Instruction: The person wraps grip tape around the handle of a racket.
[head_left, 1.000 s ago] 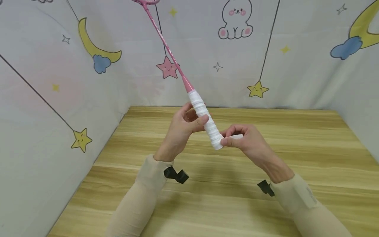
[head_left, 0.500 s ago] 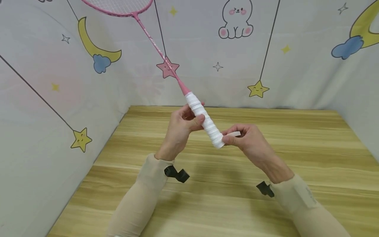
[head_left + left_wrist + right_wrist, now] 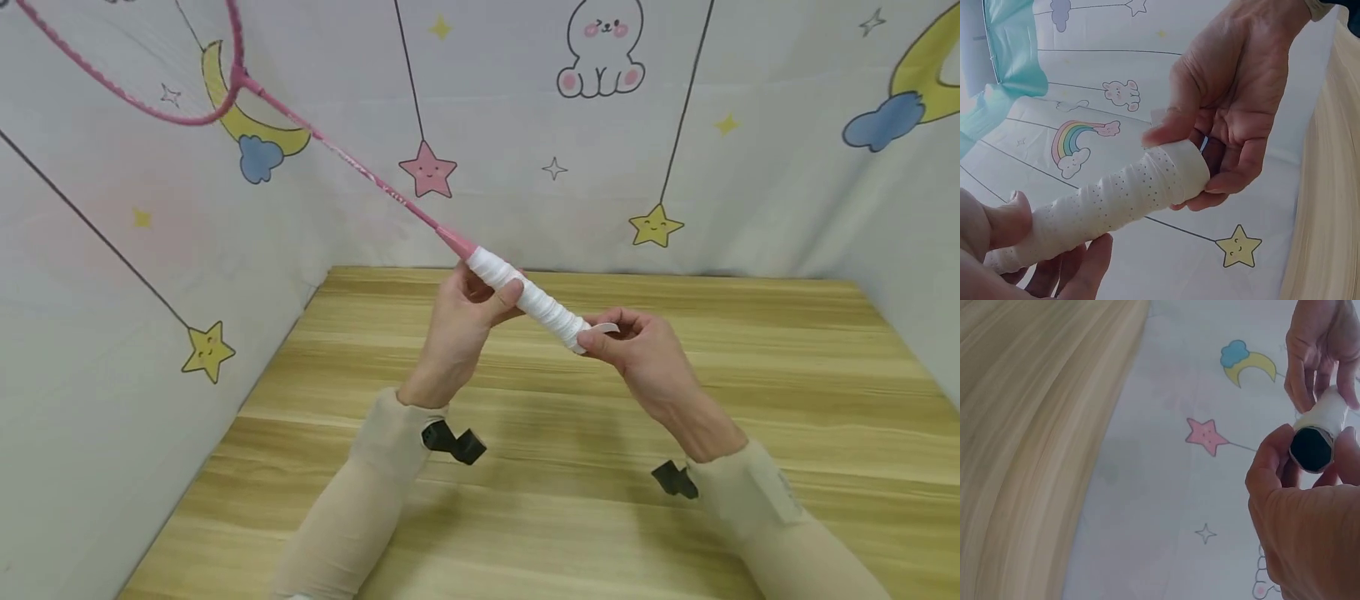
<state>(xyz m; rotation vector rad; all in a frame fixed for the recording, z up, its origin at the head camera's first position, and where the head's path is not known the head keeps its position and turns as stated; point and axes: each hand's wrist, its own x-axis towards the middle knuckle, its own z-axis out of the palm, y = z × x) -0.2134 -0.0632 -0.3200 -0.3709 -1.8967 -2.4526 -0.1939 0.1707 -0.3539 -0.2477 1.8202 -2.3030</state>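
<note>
A pink badminton racket [image 3: 360,169] is held above the table, slanting from its head at upper left to its butt at lower right. White perforated grip tape [image 3: 547,310] covers its handle in overlapping turns. My left hand [image 3: 459,325] holds the wrapped handle near its upper part, thumb across the front and fingers behind. At the butt, my right hand [image 3: 651,358] pinches the tape between thumb and fingers. A short white strip [image 3: 606,327] sticks out past that thumb. In the right wrist view, the dark butt end [image 3: 1311,450] shows with the tape around its rim.
Below the hands lies a wood-grain table [image 3: 540,517]. A white cloth backdrop [image 3: 502,100] with printed moons, stars and a bear rises behind and at both sides. The racket's head [image 3: 237,42] reaches over the left part of the backdrop, partly out of frame.
The racket has tilted over, its head swinging left and down and more of it coming into view. Its butt has shifted right and slightly up, the right hand moving with it.
</note>
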